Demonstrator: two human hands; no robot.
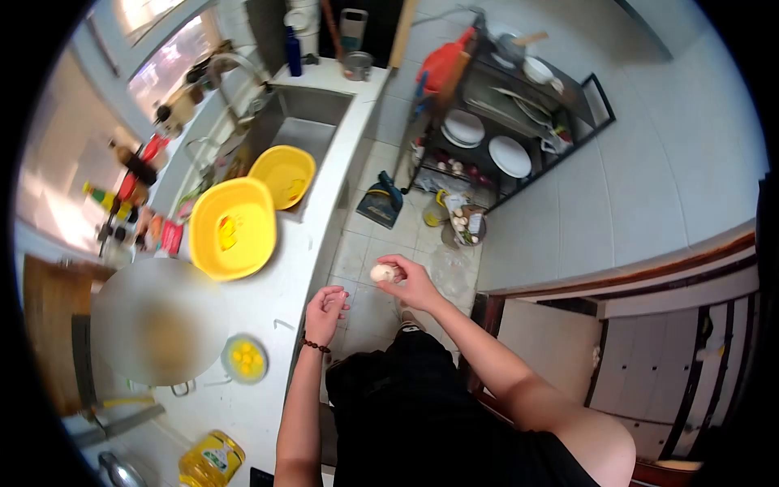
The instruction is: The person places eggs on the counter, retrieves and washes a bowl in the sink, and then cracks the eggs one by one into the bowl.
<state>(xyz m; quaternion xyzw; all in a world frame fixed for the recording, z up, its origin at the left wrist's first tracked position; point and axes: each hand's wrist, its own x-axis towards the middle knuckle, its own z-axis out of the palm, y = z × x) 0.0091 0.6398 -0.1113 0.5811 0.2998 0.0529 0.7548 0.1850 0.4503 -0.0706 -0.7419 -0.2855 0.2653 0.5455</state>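
Note:
Pale and rounded, an egg or eggshell (383, 273) is held in the fingers of my right hand (406, 282), above the tiled floor. My left hand (326, 315), with a beaded bracelet at the wrist, is beside it near the counter's edge. Its fingers are curled together, and what they hold, if anything, cannot be made out. The two hands are apart. On the white counter (280, 325), left of my left hand, a small bowl (262, 375) holds several yellow yolks.
Yellow basins (258, 260) (305, 158) stand at and in the sink (324, 109). A blurred round lid (122, 300), bottles and an oil jug (213, 459) line the left. A shelf rack (479, 105), dustpan (380, 204) and vegetable container (469, 227) are ahead.

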